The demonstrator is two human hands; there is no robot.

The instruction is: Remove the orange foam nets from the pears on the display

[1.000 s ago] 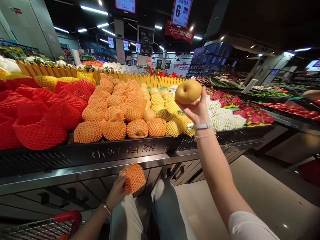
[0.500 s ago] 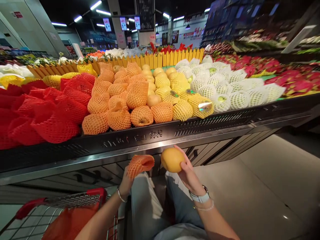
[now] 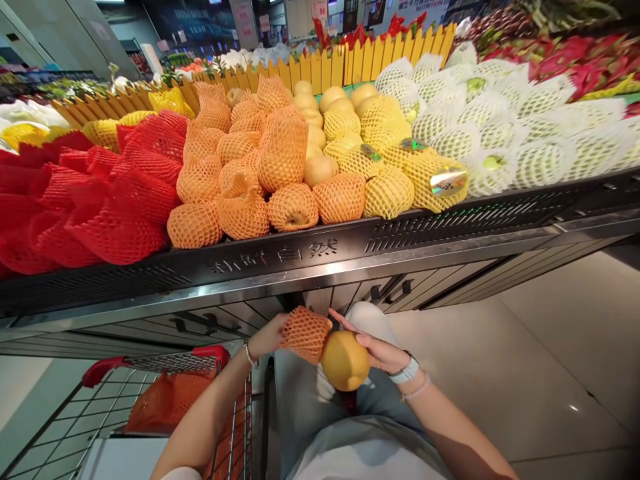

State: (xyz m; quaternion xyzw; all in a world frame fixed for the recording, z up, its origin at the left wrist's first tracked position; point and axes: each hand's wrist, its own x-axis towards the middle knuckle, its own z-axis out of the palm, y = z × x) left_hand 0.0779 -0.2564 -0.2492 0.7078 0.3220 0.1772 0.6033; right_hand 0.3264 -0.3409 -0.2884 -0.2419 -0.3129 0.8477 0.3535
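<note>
Between my hands is a bare, round yellow-brown pear, held over my lap. My right hand grips it from the right, thumb on top and fingers behind. My left hand is closed on an orange foam net sleeve, whose wide end meets the pear's upper left side. The fingers of that hand are partly hidden by the sleeve. Ahead on the display, pears in orange foam nets sit beside bare pears and fruit in yellow foam nets.
A black display edge with a metal rail runs across in front of me. Red-netted fruit lies left, white-netted fruit right. A shopping cart with an orange bag stands at lower left. Cabinet doors with handles sit below the display.
My left hand has brought the foam sleeve rightward against the pear. The pear has come lower and closer to my body. The view has tilted down.
</note>
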